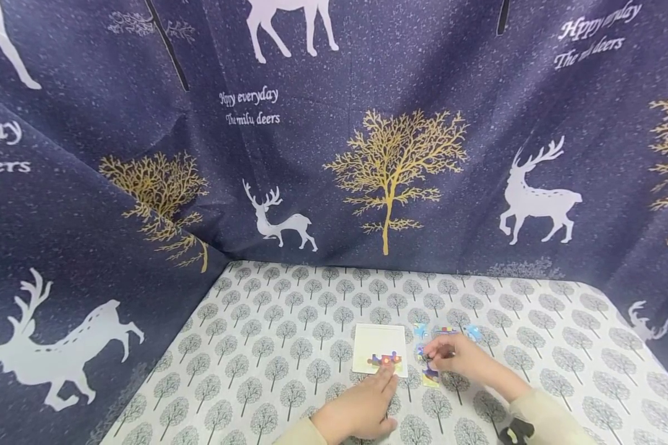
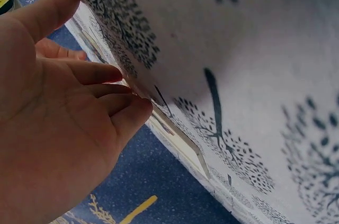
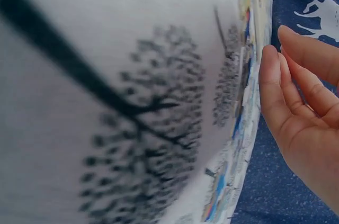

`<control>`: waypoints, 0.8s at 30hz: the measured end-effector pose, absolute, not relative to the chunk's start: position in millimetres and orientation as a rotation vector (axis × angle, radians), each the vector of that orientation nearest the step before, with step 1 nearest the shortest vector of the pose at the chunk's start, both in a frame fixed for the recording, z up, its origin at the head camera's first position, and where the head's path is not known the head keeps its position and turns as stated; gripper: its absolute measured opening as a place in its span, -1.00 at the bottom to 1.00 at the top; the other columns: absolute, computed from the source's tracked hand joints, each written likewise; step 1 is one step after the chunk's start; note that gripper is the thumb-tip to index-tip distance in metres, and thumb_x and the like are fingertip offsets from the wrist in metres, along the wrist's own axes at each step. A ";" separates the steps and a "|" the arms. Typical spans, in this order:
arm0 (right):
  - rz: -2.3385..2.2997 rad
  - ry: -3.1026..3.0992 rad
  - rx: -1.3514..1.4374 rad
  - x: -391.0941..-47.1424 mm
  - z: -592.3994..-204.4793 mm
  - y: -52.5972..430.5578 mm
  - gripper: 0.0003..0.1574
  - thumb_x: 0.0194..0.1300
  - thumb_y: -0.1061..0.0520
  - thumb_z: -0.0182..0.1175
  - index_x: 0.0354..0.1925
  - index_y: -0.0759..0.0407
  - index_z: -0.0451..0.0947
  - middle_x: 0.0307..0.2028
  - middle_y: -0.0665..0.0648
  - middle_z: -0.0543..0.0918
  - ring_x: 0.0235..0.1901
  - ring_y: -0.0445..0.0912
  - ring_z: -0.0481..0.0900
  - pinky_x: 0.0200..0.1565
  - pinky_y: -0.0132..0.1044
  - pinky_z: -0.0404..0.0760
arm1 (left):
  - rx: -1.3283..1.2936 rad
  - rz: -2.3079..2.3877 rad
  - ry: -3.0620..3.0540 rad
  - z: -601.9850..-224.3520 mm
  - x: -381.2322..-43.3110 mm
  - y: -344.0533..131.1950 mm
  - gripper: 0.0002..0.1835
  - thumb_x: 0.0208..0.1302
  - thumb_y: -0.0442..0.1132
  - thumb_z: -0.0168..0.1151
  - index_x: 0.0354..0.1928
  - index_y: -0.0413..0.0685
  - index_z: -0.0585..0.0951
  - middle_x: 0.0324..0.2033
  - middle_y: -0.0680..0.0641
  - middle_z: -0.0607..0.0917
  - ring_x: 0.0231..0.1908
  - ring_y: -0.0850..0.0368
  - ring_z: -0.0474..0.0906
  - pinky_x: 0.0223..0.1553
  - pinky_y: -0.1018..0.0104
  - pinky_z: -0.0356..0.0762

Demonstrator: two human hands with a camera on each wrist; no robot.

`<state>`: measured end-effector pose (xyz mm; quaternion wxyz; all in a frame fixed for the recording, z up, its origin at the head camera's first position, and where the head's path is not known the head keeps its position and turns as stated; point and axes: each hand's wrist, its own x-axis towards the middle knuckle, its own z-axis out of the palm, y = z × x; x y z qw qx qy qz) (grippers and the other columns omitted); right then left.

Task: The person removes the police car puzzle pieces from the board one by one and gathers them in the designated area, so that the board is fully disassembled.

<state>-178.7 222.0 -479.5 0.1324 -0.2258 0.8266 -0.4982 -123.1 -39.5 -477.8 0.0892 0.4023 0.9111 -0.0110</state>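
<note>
A square white puzzle tray lies on the cloth, with a few joined jigsaw pieces along its near side. My left hand rests at the tray's near edge, its extended fingertips on those pieces. In the left wrist view, the fingers are fairly straight and the thumb stands apart. To the right of the tray, my right hand hovers by loose jigsaw pieces, fingers loosely bent. The right wrist view shows no piece between its fingers; the pieces sit just beyond them.
More loose jigsaw pieces lie behind the right hand, blue ones among them. A tree-print cloth covers the table. Dark blue fabric with deer and trees hangs at the back and left. A black object is at the right sleeve.
</note>
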 end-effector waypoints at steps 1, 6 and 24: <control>-1.447 2.406 -0.668 -179.8 -477.9 221.0 -0.72 0.13 0.35 0.26 -0.14 0.39 0.58 -0.32 0.20 0.64 -0.35 -0.09 0.62 -0.33 -0.34 0.66 | 1.203 -0.029 2.709 -477.0 -122.3 -39.3 -0.18 0.28 0.18 0.13 0.41 -0.21 0.24 0.43 -0.17 0.18 0.42 0.05 0.09 0.33 0.29 0.21; -1.413 2.471 -0.751 -188.3 -474.2 216.1 -0.72 0.16 0.35 0.24 -0.11 0.40 0.58 -0.28 0.21 0.65 -0.30 -0.06 0.65 -0.29 -0.37 0.66 | 1.261 -0.023 2.689 -476.1 -121.3 -36.9 -0.17 0.28 0.19 0.13 0.42 -0.22 0.22 0.44 -0.19 0.14 0.43 0.03 0.05 0.33 0.27 0.21; -1.344 2.394 -0.877 -213.8 -472.3 178.3 -0.62 0.31 0.20 0.20 0.05 0.36 0.54 -0.10 0.28 0.68 -0.10 0.12 0.64 -0.07 -0.29 0.63 | 1.340 -0.060 2.661 -476.4 -123.4 -30.9 -0.16 0.30 0.20 0.10 0.43 -0.22 0.21 0.43 -0.21 0.16 0.42 0.02 0.07 0.32 0.32 0.21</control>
